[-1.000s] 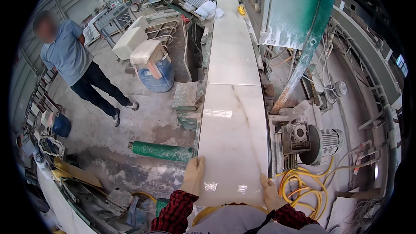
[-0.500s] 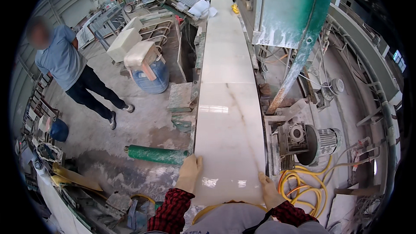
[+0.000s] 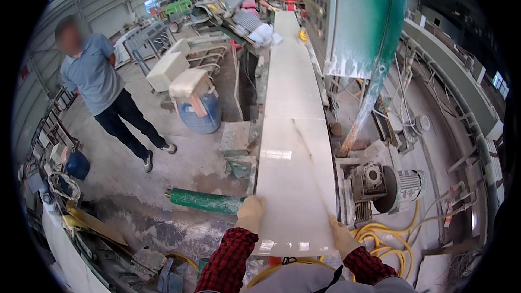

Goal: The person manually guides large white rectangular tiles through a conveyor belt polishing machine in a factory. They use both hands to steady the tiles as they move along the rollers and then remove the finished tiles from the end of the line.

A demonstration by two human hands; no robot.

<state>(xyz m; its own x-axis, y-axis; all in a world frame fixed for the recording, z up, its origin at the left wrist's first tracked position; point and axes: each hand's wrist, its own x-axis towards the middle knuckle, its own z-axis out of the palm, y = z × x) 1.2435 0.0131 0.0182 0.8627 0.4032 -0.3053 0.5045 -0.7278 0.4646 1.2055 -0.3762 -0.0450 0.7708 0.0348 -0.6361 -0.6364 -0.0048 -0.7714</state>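
Polished white marble slab [image 3: 293,184], long and rectangular with a faint grey vein: lies flat on the narrow machine counter [image 3: 255,146] at centre, its near end just ahead of the person's chest, its far end butting a second pale slab [image 3: 290,59] that runs on toward the far end of the hall.

Left hand [image 3: 251,212], in a cream work glove: laid on the slab's near left edge, fingers flat on top; whether the thumb curls under the edge is hidden, so the grip cannot be judged. Red-and-black checked sleeve behind it.

Right hand [image 3: 342,237], same glove: set on the near right corner of the slab, palm down; its grip is likewise hard to make out, the underside being out of sight.

Green cylindrical roller [image 3: 205,201]: juts left from under the slab, its inner end hidden.

Grey electric motor [image 3: 399,187]: right of the slab, near coiled yellow hose [image 3: 380,236], partly cut off by the person's shoulder.

Tall green machine housing [image 3: 366,19]: far right, top cut off.

Blue plastic drum [image 3: 202,114]: left of the counter, a pale block on top.

Standing person in grey shirt [image 3: 103,89]: far left on the concrete floor [image 3: 179,168], well apart.
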